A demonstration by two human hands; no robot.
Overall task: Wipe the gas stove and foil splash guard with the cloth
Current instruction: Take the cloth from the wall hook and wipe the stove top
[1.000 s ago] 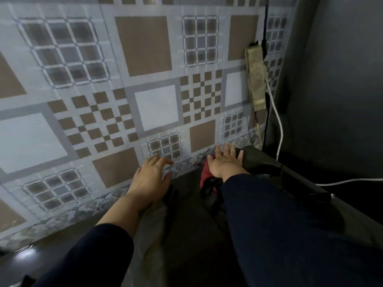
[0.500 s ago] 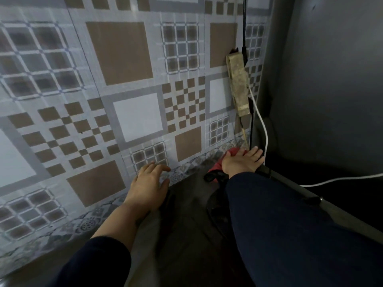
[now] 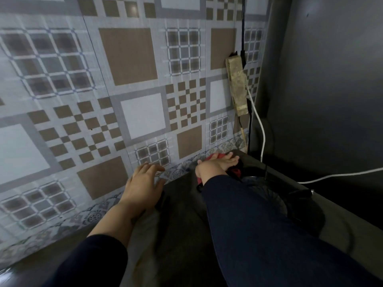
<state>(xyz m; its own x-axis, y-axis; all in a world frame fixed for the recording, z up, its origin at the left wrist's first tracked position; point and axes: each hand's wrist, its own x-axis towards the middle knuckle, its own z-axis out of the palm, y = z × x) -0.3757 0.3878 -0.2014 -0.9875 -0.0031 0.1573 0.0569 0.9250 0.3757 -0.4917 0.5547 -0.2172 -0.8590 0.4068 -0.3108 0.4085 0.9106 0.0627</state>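
The dark gas stove [image 3: 186, 206] fills the lower middle, its burner ring [image 3: 275, 195] partly hidden by my right sleeve. My right hand [image 3: 215, 165] presses flat on a red cloth [image 3: 215, 156] at the stove's far edge, where it meets the patterned splash guard [image 3: 134, 112]. The cloth shows only as red bits above and below the hand. My left hand [image 3: 143, 183] rests flat with fingers apart at the foot of the splash guard, holding nothing.
A grimy power strip [image 3: 237, 88] hangs on the wall at the right, with a white cable [image 3: 263, 137] running down and off to the right. A dark grey wall [image 3: 331, 100] closes the right side. A pale sheet [image 3: 143, 230] lies under my left forearm.
My right hand slid the cloth to the right along the stove's back edge, toward the corner under the power strip. My left hand stayed in place.
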